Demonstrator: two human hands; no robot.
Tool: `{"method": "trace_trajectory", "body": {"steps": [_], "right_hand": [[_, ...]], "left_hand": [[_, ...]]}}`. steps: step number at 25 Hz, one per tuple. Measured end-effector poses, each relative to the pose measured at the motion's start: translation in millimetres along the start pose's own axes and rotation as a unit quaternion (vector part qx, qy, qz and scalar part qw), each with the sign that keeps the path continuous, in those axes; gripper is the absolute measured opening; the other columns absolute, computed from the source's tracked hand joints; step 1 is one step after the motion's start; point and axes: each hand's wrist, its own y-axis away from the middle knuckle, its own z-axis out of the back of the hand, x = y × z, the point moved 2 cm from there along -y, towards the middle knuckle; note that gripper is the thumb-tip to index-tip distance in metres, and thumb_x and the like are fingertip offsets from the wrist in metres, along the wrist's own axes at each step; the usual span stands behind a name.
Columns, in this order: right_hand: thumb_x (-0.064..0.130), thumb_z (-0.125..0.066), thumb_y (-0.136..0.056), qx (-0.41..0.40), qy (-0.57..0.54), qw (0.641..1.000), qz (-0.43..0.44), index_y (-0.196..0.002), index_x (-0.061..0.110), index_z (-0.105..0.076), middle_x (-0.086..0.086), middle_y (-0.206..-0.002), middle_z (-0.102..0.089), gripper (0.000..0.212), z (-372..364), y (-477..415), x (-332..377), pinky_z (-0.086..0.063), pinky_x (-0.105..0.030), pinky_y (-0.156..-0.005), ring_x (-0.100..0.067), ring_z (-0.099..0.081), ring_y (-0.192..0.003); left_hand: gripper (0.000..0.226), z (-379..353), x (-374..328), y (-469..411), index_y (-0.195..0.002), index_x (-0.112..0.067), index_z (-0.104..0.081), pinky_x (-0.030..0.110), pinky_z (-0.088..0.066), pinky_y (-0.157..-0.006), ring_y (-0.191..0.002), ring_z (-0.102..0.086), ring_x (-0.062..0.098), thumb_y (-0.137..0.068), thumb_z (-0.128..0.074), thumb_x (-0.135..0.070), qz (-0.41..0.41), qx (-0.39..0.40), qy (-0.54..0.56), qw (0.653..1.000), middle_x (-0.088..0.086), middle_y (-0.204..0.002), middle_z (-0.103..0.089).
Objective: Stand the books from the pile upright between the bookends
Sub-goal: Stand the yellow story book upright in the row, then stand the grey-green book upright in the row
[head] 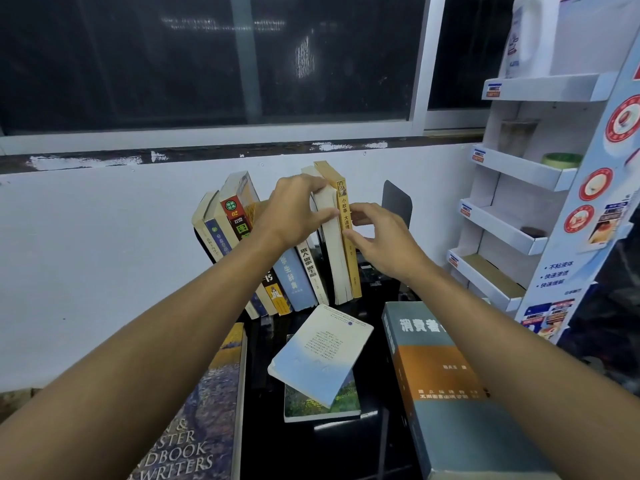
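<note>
Both hands are up on the yellow-spined book [346, 233], standing at the right end of the upright row [277, 258] with a pale book beside it showing its page edges. The left hand [294, 209] is clamped over the tops, thumb on the page edges; the right hand [377, 237] pinches the yellow spine between thumb and fingers. To the right there's open room, a clear gap before the dark bookend [396, 202] against the white wall. The row leans left, spines red, blue and cream; the left bookend is hidden behind it. Nearer on the black tabletop [311, 452], a pale blue book [322, 355] lies tilted across a green-covered book [322, 403]. A thick grey-and-orange book [450, 386] lies at right, a writers' handbook [204, 410] at left, both cut off at the bottom edge
</note>
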Motion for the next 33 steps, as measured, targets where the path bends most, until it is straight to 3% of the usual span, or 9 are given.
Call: {"method": "trace_trajectory", "body": {"steps": [3,6,9,13,17,23,26,29,33], "right_hand": [[0.033,-0.067,-0.096,0.005,0.03,1.0,0.009,-0.135,0.018,-0.057,0.005,-0.125,-0.061,0.043,18.5,13.4,-2.4,-0.056,-0.035,-0.096,-0.006,-0.057,-0.116],[0.038,-0.066,-0.095,0.027,0.085,0.996,0.005,-0.132,0.021,-0.059,0.007,-0.126,-0.062,0.042,44.6,32.4,-5.7,-0.053,-0.037,-0.101,-0.007,-0.056,-0.117],[0.044,-0.064,-0.096,0.062,0.131,0.989,-0.017,-0.132,0.022,-0.059,0.008,-0.129,-0.06,0.043,70.7,60.0,-11.5,-0.048,-0.034,-0.103,-0.009,-0.055,-0.118],[0.052,-0.06,-0.095,0.091,0.179,0.978,-0.064,-0.132,0.024,-0.058,0.01,-0.13,-0.057,0.047,99.2,103.8,-30.1,-0.041,-0.026,-0.099,-0.007,-0.052,-0.118],[0.06,-0.06,-0.09,0.117,0.196,0.961,-0.156,-0.129,0.026,-0.057,0.01,-0.129,-0.056,0.051,120.4,148.4,-56.6,-0.047,-0.032,-0.095,-0.01,-0.053,-0.116],[0.07,-0.059,-0.084,0.156,0.198,0.93,-0.269,-0.123,0.018,-0.064,0.0,-0.122,-0.057,0.065,127.6,190.2,-82.8,-0.046,-0.029,-0.08,-0.012,-0.055,-0.097],[0.068,-0.057,-0.087,0.162,0.185,0.925,-0.289,-0.092,0.021,-0.065,0.004,-0.097,-0.062,0.047,125.6,197.5,-84.6,-0.049,-0.027,-0.069,-0.007,-0.059,-0.082],[0.059,-0.056,-0.094,0.166,0.168,0.927,-0.293,-0.072,0.027,-0.052,0.011,-0.074,-0.06,0.039,122.1,199.8,-79.4,-0.037,-0.018,-0.053,-0.002,-0.058,-0.069],[0.054,-0.059,-0.094,0.14,0.149,0.931,-0.302,-0.071,0.027,-0.051,0.014,-0.07,-0.058,0.036,119.9,201.7,-75.6,-0.036,-0.01,-0.045,0.001,-0.058,-0.062]], "left_hand": [[0.044,-2.2,-7.9,13.2,-0.13,-0.016,-0.064,0.02,-0.028,-0.097,-0.127,-0.048,0.018,-0.091,-0.073,-0.035,-0.003,-0.076,0.002,0.997,0.0,-0.132,-0.06],[0.043,-5.2,-23.6,32.0,-0.132,-0.021,-0.064,0.02,-0.034,-0.099,-0.123,-0.048,0.01,-0.092,-0.071,-0.036,-0.031,-0.089,0.042,0.995,-0.005,-0.131,-0.058],[0.043,-18.2,-37.9,54.7,-0.13,-0.024,-0.066,0.02,-0.049,-0.093,-0.109,-0.055,0.003,-0.091,-0.071,-0.042,-0.03,-0.013,0.087,0.996,-0.007,-0.126,-0.059],[0.054,-46.1,-46.6,87.6,-0.133,-0.026,-0.063,0.018,-0.05,-0.087,-0.105,-0.056,0.003,-0.088,-0.068,-0.055,-0.008,0.145,0.077,0.986,-0.012,-0.127,-0.055],[0.068,-70.1,-45.0,111.7,-0.138,-0.02,-0.06,0.03,-0.053,-0.097,-0.109,-0.058,0.008,-0.086,-0.062,-0.064,0.01,0.262,0.051,0.964,-0.007,-0.13,-0.059],[0.044,-95.3,-62.5,129.3,-0.12,-0.026,-0.072,0.026,-0.056,-0.082,-0.089,-0.066,0.003,-0.09,-0.064,-0.057,0.036,0.33,0.055,0.942,-0.014,-0.105,-0.071],[0.033,-105.2,-67.9,131.7,-0.109,-0.028,-0.076,0.016,-0.052,-0.072,-0.081,-0.068,-0.002,-0.093,-0.062,-0.054,0.054,0.35,0.074,0.932,-0.02,-0.088,-0.073],[0.032,-112.2,-67.3,133.0,-0.114,-0.028,-0.076,0.018,-0.055,-0.08,-0.081,-0.07,-0.005,-0.093,-0.064,-0.05,0.066,0.358,0.104,0.926,-0.022,-0.091,-0.076],[0.033,-117.1,-63.0,129.1,-0.116,-0.023,-0.076,0.027,-0.058,-0.09,-0.09,-0.072,-0.003,-0.093,-0.067,-0.045,0.073,0.384,0.144,0.909,-0.018,-0.099,-0.078]]}}
